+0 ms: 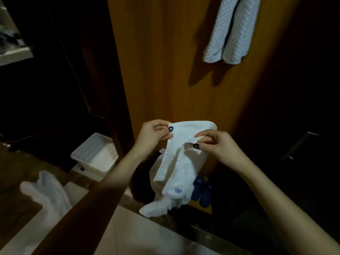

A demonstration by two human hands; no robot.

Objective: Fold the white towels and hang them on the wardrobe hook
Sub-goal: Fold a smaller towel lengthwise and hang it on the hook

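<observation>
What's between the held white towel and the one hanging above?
Only bare wooden wardrobe panel, crossed by the shadow of the hanging towel, lies above the held white towel; the head view shows it.

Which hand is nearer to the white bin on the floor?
Left. The left hand is above and just right of the white bin; the right hand is farther right, beyond the towel.

The orange-brown wooden wardrobe panel (165, 70) was bare at its middle. Two pale waffle-textured towels (230, 34) covered its upper right; a white plastic tub (95, 157) stood at lower left.
</observation>
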